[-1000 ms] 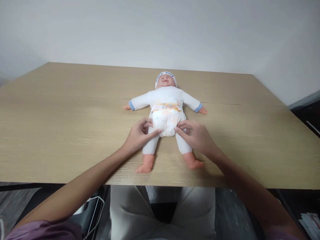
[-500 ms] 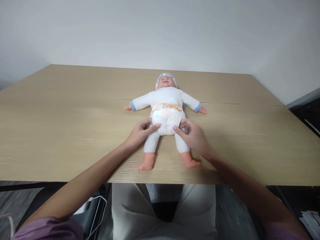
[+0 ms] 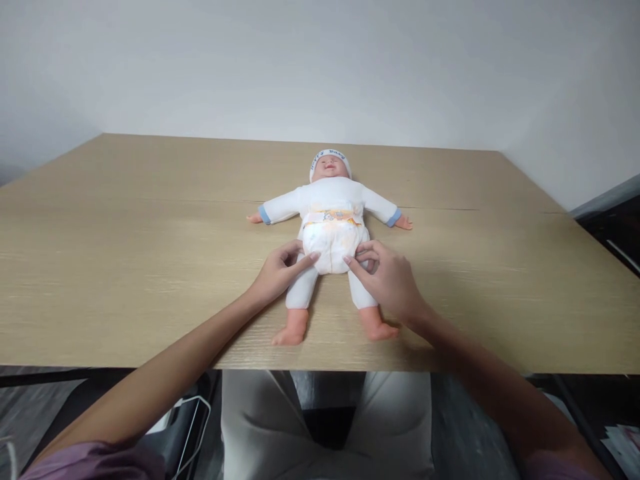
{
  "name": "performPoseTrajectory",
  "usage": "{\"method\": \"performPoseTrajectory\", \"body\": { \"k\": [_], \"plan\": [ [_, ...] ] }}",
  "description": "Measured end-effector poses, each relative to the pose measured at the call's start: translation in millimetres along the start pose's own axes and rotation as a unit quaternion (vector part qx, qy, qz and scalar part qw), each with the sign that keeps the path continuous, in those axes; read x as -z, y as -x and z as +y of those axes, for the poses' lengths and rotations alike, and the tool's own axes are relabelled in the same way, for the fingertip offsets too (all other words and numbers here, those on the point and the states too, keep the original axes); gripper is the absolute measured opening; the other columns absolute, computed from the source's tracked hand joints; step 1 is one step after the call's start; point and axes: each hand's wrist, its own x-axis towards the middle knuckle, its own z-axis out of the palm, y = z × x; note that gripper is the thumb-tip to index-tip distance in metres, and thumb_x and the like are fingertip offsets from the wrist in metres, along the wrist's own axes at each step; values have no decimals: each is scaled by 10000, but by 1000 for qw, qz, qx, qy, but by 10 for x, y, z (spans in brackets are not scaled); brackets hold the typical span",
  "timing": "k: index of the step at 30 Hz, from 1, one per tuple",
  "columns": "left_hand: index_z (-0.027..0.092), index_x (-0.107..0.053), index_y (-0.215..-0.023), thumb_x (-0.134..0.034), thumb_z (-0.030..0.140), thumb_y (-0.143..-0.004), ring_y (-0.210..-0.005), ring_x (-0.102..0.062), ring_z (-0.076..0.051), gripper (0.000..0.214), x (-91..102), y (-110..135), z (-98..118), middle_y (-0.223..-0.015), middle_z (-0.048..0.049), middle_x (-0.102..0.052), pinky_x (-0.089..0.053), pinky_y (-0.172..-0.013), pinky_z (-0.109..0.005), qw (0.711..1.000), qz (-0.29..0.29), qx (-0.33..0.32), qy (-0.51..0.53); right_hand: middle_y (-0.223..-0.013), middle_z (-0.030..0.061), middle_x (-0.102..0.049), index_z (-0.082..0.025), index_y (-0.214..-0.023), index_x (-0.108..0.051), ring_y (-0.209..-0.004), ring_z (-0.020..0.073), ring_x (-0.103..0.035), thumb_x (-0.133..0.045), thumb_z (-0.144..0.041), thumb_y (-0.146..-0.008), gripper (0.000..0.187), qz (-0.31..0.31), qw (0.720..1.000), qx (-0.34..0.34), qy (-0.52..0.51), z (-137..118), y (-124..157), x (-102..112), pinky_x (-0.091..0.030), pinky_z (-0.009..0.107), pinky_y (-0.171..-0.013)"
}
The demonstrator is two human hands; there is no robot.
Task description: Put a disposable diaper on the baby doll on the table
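A baby doll (image 3: 332, 193) in a white suit with blue cuffs and a white lettered cap lies on its back, arms spread, feet towards me. Around its hips sits a white diaper (image 3: 332, 247) with an orange printed waistband. At the diaper's left leg edge, my left hand (image 3: 283, 270) is closed, its thumb on the front and its fingers at the side. My right hand (image 3: 387, 273) pinches the opposite leg edge between thumb and fingers. The fingertips of both hands are partly hidden behind the diaper and the doll's legs.
The wooden table (image 3: 150, 267) reaches back to a pale wall (image 3: 300, 67). Its front edge runs just beyond the doll's feet, above my lap. A white cable (image 3: 207, 413) hangs below at the left. Some papers (image 3: 623, 447) lie low at the right.
The whole view has shifted slightly, so the table and doll appear a little lower. My right thumb and fingers have shifted a little at the diaper's edge; the left hand stays in place.
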Motion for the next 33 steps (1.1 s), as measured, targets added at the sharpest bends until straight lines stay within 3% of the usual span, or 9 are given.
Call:
{"method": "performPoseTrajectory", "body": {
  "k": [6, 15, 22, 29, 33],
  "plan": [
    [198, -792, -1013, -830, 635, -954, -792, -570, -179, 443, 0, 0, 11, -920, -29, -712, -422, -716, -302, 1000, -2, 8, -1, -957, 49, -795, -257, -930, -701, -980, 281, -687, -800, -387, -1001, 178, -25, 997, 78, 14, 68, -8, -104, -517, 419, -916],
    [203, -790, -1042, -828, 633, -962, -834, -593, -189, 439, 30, -17, -47, -956, -31, -717, -441, -745, -307, 1000, -15, 7, 4, -910, 25, -801, -254, -915, -724, -846, 240, -670, -806, -445, -1003, 225, -14, 1000, 22, -4, 37, -30, -71, -495, 383, -850],
    [185, -790, -1083, -814, 627, -977, -862, -607, -187, 455, 16, 10, -1, -995, -36, -731, -449, -773, -307, 1000, -19, 13, 3, -906, 41, -726, -233, -804, -634, -914, 243, -616, -776, -425, -1041, 336, -5, 992, 111, 54, 83, -6, -171, -446, 377, -871],
    [191, -805, -1091, -838, 605, -963, -925, -662, -218, 436, 41, -27, -71, -1059, -64, -767, -512, -814, -336, 999, -18, 18, 32, -833, -3, -660, -235, -834, -673, -821, 199, -567, -763, -450, -1008, 291, -23, 996, 41, -76, 161, -84, -160, -451, 354, -824],
    [176, -794, -1050, -862, 617, -934, -958, -689, -234, 461, 49, -59, -55, -1062, -80, -776, -541, -829, -342, 994, -32, 41, 92, -843, 9, -652, -234, -838, -696, -842, 206, -572, -770, -515, -1001, 333, 10, 997, 36, -70, 174, -63, -138, -474, 371, -838]
  ]
}}
